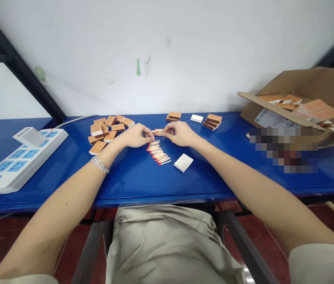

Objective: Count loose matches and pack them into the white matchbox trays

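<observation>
From my remote seat, the widest thing in view is the blue tabletop [131, 185], with an open cardboard carton [303, 88] of orange-and-white matchbox parts at its far right and a white power strip [21, 157] at its left (a pixelated patch beside the carton hides whatever lies there). Left of centre sits a loose pile of orange matchboxes [104, 132], and two short stacks of them [212, 121] lie at the far edge, with a white box [183, 162] near the middle. Below the hands, a fanned row of red-tipped loose matchsticks [157, 152] lies directly on the tabletop. Between the left hand [135, 136] and the right hand [178, 133] is a small bunch of matchsticks [157, 132], just above that row. Both hands are curled almost closed, their fingertips meeting the bunch from either side, though I cannot tell how firmly either one has hold of it. Judging from here, thin sticks like these handle best with a light, even pinch from both sides, since uneven pressure could splay them and knock the heads out of line.
</observation>
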`<state>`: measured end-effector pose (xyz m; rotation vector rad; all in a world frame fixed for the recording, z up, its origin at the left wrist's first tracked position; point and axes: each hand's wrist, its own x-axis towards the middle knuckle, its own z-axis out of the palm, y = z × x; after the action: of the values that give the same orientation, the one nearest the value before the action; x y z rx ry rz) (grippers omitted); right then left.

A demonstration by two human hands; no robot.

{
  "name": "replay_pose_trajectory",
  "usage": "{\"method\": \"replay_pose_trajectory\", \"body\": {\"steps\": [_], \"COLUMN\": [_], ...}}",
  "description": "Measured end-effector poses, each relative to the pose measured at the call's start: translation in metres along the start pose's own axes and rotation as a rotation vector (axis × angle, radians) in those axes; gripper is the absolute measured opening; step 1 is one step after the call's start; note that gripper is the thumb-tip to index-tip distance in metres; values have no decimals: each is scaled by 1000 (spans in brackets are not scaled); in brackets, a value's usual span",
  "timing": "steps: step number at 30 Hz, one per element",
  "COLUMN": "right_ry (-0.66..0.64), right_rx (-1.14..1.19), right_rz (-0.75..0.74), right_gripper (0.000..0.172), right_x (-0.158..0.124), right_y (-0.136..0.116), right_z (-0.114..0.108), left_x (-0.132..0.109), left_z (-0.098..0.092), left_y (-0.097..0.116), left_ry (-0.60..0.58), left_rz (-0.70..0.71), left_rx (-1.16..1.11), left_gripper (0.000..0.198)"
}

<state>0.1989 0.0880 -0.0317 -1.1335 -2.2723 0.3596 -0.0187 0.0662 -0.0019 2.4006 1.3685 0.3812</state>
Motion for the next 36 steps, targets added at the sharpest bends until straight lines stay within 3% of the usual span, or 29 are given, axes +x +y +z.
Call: {"method": "replay_pose_trajectory", "body": {"steps": [6,12,15,17,19,31,36], "right_ry": [-46,-184,-338,-368,-356,-372,-379], "right_rx": [15,9,68,89,99,152,187], "right_rz": [-114,-159,-173,-160,-171,-177,-178], "right_gripper": [15,25,59,83,94,82,72], "right_x": [2,-3,-11,-15,-18,-21,-21], "right_y": [-7,-7,-10,-13,-14,-30,-33], "right_z": [15,-3,-18,-22,-22,-15,-14], "left_x": [1,-1,-3,-4,-5,-14,-17], "left_z": [-1,2,4,4,2,-19,-25], "left_y": [-5,5,8,10,12,15,20], "left_ry": [121,19,9,-4,-33,-300,-357], "left_rz": [-113,12,52,47,34,-58,-112], "left_rx": [37,65,72,56,41,-33,-42], "left_gripper": [26,30,27,25,24,30,32]}}
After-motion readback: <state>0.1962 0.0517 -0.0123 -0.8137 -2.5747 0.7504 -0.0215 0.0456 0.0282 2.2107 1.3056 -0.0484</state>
